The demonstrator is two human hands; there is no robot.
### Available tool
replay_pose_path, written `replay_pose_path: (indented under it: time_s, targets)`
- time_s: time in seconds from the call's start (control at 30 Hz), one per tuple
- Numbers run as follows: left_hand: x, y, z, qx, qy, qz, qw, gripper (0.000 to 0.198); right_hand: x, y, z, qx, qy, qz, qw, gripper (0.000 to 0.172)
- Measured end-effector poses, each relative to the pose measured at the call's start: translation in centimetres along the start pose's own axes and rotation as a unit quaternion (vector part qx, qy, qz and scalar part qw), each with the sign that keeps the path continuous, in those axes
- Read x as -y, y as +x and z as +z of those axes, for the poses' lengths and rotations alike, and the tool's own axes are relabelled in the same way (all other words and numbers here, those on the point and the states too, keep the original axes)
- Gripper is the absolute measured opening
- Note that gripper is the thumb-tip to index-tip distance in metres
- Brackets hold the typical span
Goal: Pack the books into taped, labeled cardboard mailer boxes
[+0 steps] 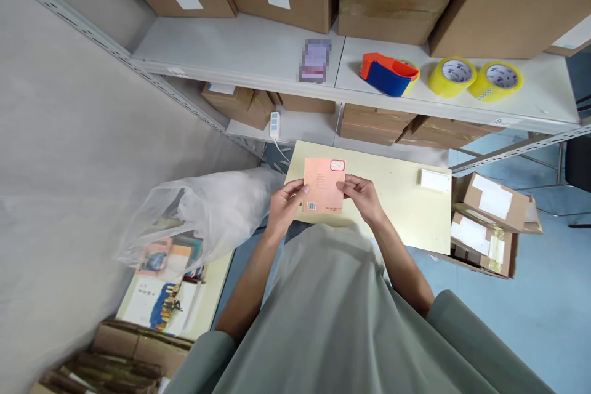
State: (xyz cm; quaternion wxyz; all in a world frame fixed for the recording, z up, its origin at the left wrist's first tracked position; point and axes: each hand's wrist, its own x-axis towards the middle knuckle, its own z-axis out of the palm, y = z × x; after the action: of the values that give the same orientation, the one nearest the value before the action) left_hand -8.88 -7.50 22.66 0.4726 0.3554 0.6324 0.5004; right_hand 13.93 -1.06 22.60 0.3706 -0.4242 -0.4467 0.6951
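A thin pink-orange booklet (323, 194) is held up above the pale yellow table (397, 197). Its visible face carries small lines of print, a red-framed label at the top right and a barcode at the lower left. My left hand (286, 204) pinches its left edge, thumb on the face. On the opposite edge, my right hand (363, 197) grips it the same way, the fingers behind it. A small white box (434, 180) lies near the table's right end.
Shelves ahead hold cartons (392, 3), yellow tape rolls (452, 77), an orange and blue tape dispenser (388, 74) and a power strip (275, 125). At left are a plastic bag (231, 203) and books (161, 301); opened cartons (489, 221) stand at right.
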Motion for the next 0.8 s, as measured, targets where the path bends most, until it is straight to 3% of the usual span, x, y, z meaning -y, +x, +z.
replay_pose_path:
  time_s: [0.23, 0.4, 0.63, 0.8]
  targets:
    - [0.0, -0.4, 0.6, 0.000, 0.011, 0.039, 0.999, 0.042, -0.8, -0.1, -0.7, 0.010, -0.020, -0.006, 1.000, 0.056]
    - [0.0, -0.6, 0.1, -0.016, 0.061, 0.089, 0.994, 0.036, -0.8, -0.1, -0.8, 0.006, -0.052, -0.070, 0.996, 0.052]
    - [-0.7, -1.1, -0.6, -0.030, 0.129, 0.284, 0.950, 0.010, -0.6, -0.5, -1.0, 0.025, -0.075, -0.169, 0.982, 0.032]
    - [-0.5, -1.1, -0.7, -0.029, 0.128, 0.308, 0.942, 0.013, -0.9, -0.7, -1.0, 0.027, -0.073, -0.192, 0.978, 0.029]
